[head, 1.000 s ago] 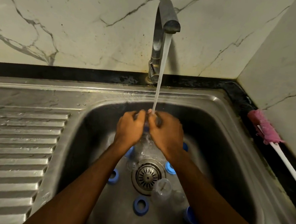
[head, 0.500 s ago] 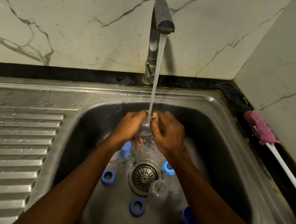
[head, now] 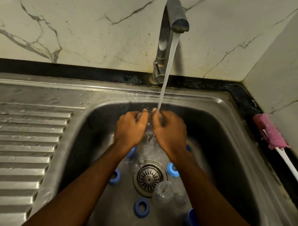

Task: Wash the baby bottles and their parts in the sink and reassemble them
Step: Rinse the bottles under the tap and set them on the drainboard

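My left hand (head: 130, 129) and my right hand (head: 170, 131) are side by side under the running water (head: 168, 69), both gripping a small clear bottle part (head: 149, 125) that is mostly hidden between the fingers. Below them, on the sink floor, lie several blue screw rings (head: 142, 207) and blue caps (head: 172, 169). A clear dome cap (head: 162, 191) and a clear teat (head: 181, 198) lie just right of the drain (head: 149, 178).
The steel sink (head: 93, 118) has a ribbed drainboard (head: 17, 145) on the left. A steel tap (head: 167, 32) stands at the back against the marble wall. A pink bottle brush (head: 270, 131) with a white handle lies on the black counter at the right.
Both hands have closed back together around the clear part under the stream, after being slightly apart half a second ago. The parts on the sink floor have not moved.
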